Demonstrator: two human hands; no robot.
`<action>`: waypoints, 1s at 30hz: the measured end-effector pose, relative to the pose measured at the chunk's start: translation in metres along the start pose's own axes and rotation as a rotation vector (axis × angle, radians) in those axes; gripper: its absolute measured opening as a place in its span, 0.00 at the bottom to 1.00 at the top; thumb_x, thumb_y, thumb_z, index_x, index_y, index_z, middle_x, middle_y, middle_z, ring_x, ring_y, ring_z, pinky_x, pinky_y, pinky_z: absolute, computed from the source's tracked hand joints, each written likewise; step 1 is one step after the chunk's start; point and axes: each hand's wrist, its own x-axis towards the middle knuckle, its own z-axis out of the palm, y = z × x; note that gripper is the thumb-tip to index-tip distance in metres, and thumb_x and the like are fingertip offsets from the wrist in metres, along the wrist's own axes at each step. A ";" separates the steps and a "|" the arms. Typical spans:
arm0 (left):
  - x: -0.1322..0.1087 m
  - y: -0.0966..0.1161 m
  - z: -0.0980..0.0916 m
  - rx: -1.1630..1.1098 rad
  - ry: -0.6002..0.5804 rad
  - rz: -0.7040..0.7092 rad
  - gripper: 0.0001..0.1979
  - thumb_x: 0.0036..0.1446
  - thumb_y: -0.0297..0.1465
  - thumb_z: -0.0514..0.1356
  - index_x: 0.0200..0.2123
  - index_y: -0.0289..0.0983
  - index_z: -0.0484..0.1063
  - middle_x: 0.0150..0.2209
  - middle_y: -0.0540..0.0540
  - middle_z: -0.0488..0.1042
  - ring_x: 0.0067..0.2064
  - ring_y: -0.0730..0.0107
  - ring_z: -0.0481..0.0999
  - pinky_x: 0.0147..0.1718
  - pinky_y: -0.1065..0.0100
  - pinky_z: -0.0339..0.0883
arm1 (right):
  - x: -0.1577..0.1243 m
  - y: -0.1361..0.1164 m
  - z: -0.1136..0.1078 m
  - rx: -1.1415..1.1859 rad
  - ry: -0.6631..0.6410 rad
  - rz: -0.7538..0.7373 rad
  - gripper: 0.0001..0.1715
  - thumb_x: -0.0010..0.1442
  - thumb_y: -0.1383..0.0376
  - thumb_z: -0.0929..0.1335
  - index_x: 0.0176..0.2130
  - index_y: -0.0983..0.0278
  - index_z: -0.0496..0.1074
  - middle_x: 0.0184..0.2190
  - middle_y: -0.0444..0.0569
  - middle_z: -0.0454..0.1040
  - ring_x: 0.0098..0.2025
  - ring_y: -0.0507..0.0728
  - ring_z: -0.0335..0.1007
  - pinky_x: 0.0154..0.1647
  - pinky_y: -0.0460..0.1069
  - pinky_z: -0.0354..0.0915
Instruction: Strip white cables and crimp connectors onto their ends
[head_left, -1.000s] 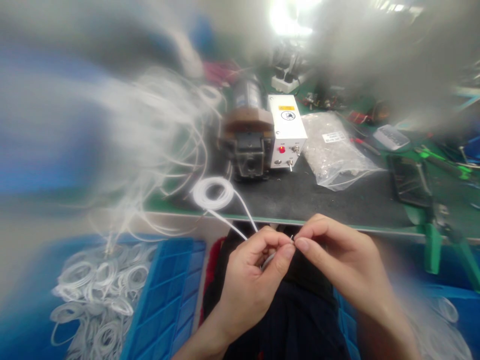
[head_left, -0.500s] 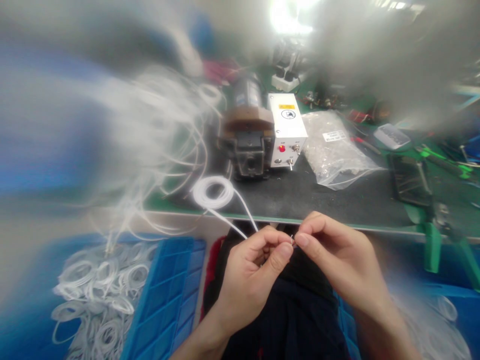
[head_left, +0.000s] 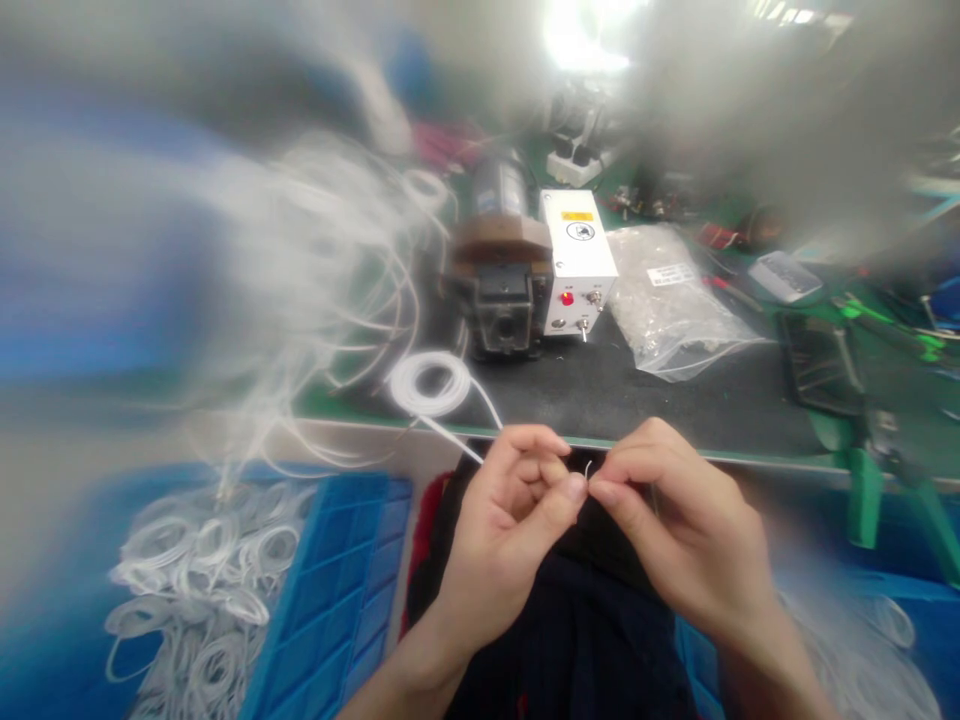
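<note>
My left hand (head_left: 510,530) and my right hand (head_left: 675,530) meet over my lap, just in front of the bench edge. Both pinch the end of a thin white wire (head_left: 480,400), whose bare tip (head_left: 587,470) sticks up between the fingertips. The wire runs back from my left hand to a small white coil (head_left: 431,383) lying on the bench. Behind the coil stands a dark machine with a white control box (head_left: 576,262) that has a red button.
A clear plastic bag of small parts (head_left: 667,300) lies right of the control box. A blue crate (head_left: 330,600) sits at lower left beside a heap of white wire coils (head_left: 195,590). Green tools (head_left: 870,450) lie at the right. A tangle of white wires (head_left: 315,260) hangs at left.
My hands have shifted slightly upward and closer together. The left fingers have curled more around the wire end. The bench items have not moved.
</note>
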 end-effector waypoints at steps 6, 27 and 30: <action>-0.006 -0.002 -0.001 0.571 0.107 0.418 0.08 0.69 0.24 0.68 0.46 0.43 0.84 0.40 0.49 0.83 0.41 0.68 0.80 0.41 0.69 0.71 | 0.001 -0.002 0.006 0.018 0.056 0.105 0.08 0.74 0.69 0.72 0.40 0.59 0.75 0.35 0.44 0.75 0.37 0.55 0.70 0.37 0.52 0.64; -0.003 -0.001 0.003 0.163 0.105 0.044 0.04 0.71 0.33 0.69 0.43 0.40 0.84 0.38 0.49 0.83 0.39 0.71 0.82 0.40 0.75 0.75 | 0.012 0.003 0.010 0.221 0.013 0.342 0.11 0.74 0.62 0.72 0.37 0.60 0.78 0.30 0.41 0.73 0.32 0.53 0.66 0.33 0.48 0.62; -0.002 -0.006 0.002 0.073 0.172 0.025 0.03 0.69 0.33 0.71 0.43 0.41 0.85 0.33 0.51 0.82 0.36 0.74 0.81 0.38 0.77 0.75 | 0.010 0.003 0.010 0.266 0.019 0.349 0.06 0.75 0.60 0.72 0.43 0.59 0.79 0.36 0.42 0.77 0.36 0.53 0.72 0.37 0.47 0.66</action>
